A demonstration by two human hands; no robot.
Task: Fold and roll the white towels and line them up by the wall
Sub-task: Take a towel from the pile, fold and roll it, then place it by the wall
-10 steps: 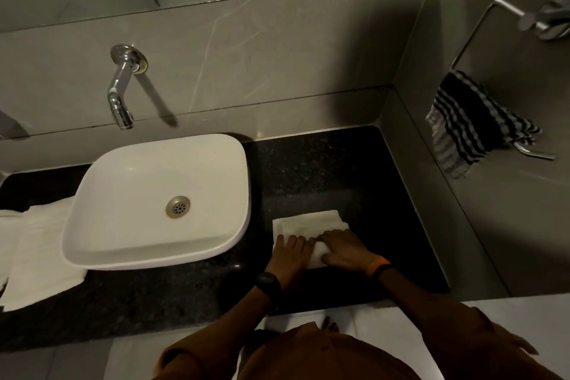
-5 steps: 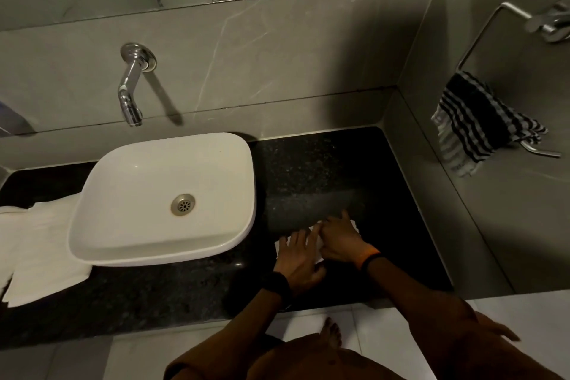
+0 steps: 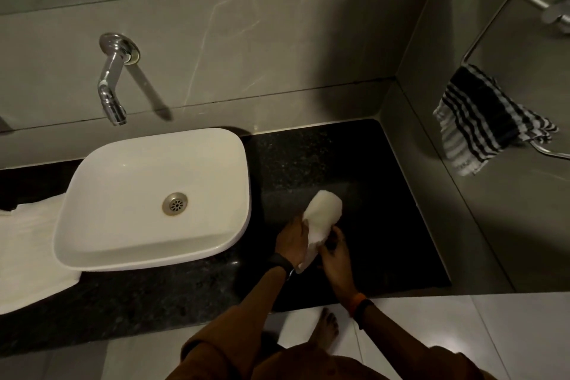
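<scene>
A rolled white towel (image 3: 323, 216) is held tilted above the black granite counter (image 3: 354, 163), right of the sink. My left hand (image 3: 291, 241) grips its left side and lower end. My right hand (image 3: 334, 251) holds the roll's lower end from the right. The roll's upper end points toward the back wall (image 3: 277, 49). More white towels (image 3: 27, 256) lie flat on the counter at the far left, partly under the sink's edge.
A white vessel sink (image 3: 148, 194) takes up the counter's left half, with a chrome wall spout (image 3: 112, 86) above it. A striped cloth (image 3: 481, 129) hangs on a metal ring on the right wall. Below the counter's front edge, a bare foot (image 3: 324, 327) shows on the tiled floor.
The towel lay flat on the counter under both hands and was rolled away from me. It is now a tight roll lifted off the counter in both hands.
</scene>
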